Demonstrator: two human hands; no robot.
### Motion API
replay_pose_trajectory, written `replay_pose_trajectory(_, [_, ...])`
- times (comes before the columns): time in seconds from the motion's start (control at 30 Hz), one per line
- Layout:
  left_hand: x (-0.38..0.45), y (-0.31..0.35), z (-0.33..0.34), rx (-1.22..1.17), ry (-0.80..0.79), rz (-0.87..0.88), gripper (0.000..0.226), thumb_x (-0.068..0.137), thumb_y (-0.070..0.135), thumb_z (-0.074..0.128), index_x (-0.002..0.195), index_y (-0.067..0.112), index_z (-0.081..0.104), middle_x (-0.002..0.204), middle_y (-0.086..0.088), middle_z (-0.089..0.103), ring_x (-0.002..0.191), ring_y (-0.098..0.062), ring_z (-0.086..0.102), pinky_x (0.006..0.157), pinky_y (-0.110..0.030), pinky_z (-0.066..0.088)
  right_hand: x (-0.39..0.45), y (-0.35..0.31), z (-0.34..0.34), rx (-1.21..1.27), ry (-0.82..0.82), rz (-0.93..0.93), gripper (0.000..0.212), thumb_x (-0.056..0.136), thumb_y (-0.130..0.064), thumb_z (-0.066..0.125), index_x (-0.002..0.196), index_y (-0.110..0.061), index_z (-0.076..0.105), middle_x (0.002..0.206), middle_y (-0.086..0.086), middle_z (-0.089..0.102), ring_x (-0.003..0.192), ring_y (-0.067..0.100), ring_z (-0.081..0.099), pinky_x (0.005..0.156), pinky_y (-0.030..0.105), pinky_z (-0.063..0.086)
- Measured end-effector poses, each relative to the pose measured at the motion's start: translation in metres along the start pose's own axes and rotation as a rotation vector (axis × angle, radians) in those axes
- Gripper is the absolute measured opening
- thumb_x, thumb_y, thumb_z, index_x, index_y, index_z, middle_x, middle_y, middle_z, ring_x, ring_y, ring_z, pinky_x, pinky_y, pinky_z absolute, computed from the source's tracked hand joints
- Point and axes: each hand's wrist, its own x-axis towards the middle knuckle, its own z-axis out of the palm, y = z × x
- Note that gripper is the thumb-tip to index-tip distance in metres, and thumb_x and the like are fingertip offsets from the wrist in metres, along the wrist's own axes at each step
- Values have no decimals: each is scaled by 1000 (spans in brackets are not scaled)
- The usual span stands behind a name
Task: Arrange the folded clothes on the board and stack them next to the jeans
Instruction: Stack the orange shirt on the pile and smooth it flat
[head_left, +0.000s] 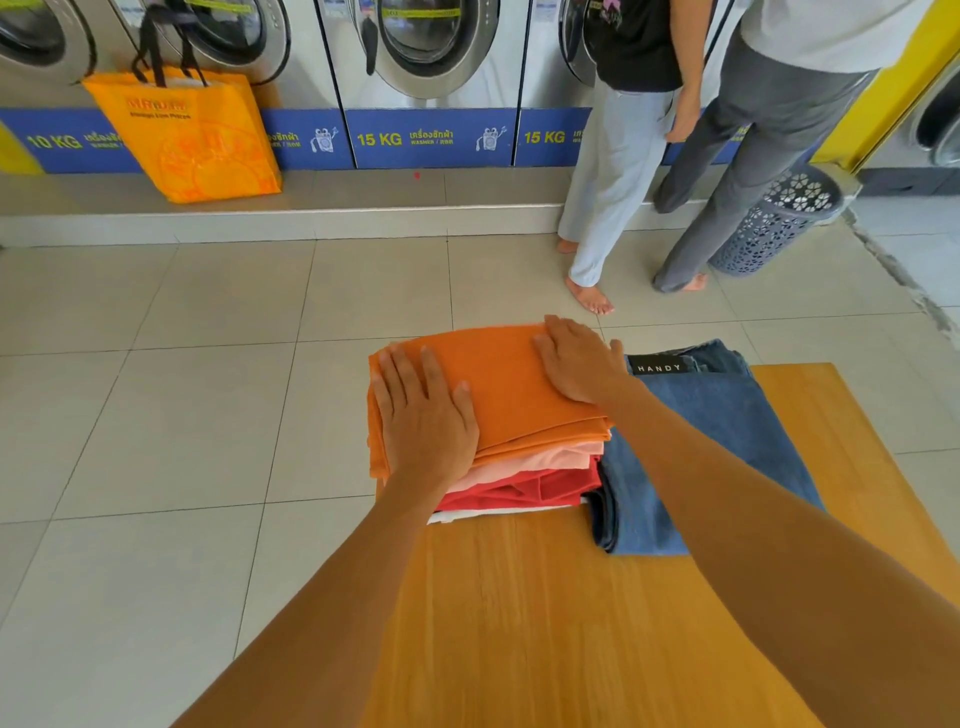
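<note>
A stack of folded clothes stands at the far left corner of the wooden board (519, 597). An orange garment (501, 384) lies on top, with pink (545, 460), red (524, 491) and white layers under it. Folded blue jeans (727, 421) with a black "HANDY" label lie right beside the stack, touching it. My left hand (423, 415) rests flat on the orange garment's near left part, fingers spread. My right hand (576, 361) lies flat on its far right corner, next to the jeans. Neither hand grips anything.
Two people (613, 171) (763, 130) stand barefoot on the tiled floor just beyond the board, by a row of washing machines (431, 47). A grey perforated laundry basket (779, 223) stands at the right. An orange bag (192, 135) sits on the ledge at far left.
</note>
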Motion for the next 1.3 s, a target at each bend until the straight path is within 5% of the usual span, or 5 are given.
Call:
replay_pose_trajectory(0.23, [4, -7, -3, -94, -74, -110, 72, 101, 53, 17, 158, 10, 5, 162, -26, 0, 149, -44, 0, 121, -55, 7, -71, 13, -2, 253, 335, 186, 27, 96, -43, 47, 101, -19, 58, 91, 3, 63, 83, 27, 61, 65, 37, 45])
replay_pose_trajectory(0.6, [-6, 45, 1, 15, -56, 144, 63, 100, 57, 12, 157, 30, 20, 166, -9, 2, 152, -32, -6, 118, -59, 0, -113, 52, 18, 1025, 125, 324, 43, 97, -33, 59, 60, -16, 48, 48, -2, 51, 40, 12, 43, 46, 29, 37])
replay_pose_trajectory(0.83, [-8, 17, -5, -27, -24, 39, 63, 100, 59, 13, 157, 34, 16, 166, -6, 4, 152, -32, -2, 120, -56, 2, -110, 59, 16, 1152, 29, 524, 34, 94, -22, 58, 62, -11, 57, 53, 4, 53, 45, 17, 43, 45, 28, 32])
replay_pose_trajectory(1.1, [-10, 30, -4, 47, -36, 38, 62, 103, 47, 16, 159, 20, 13, 166, -11, 0, 152, -32, -3, 121, -52, 3, -108, -19, -6, 335, 668, 8, 18, 93, -13, 52, 104, -15, 67, 102, 3, 68, 96, 25, 58, 79, 43, 47])
replay_pose_trajectory(1.3, [-2, 5, 0, 0, -33, 167, 66, 102, 54, 18, 159, 22, 11, 166, -9, 4, 153, -29, 0, 123, -47, 0, -58, -52, 23, -133, 159, -272, 59, 104, -48, 23, 157, -22, 27, 167, 2, 17, 155, 22, 9, 124, 45, 9])
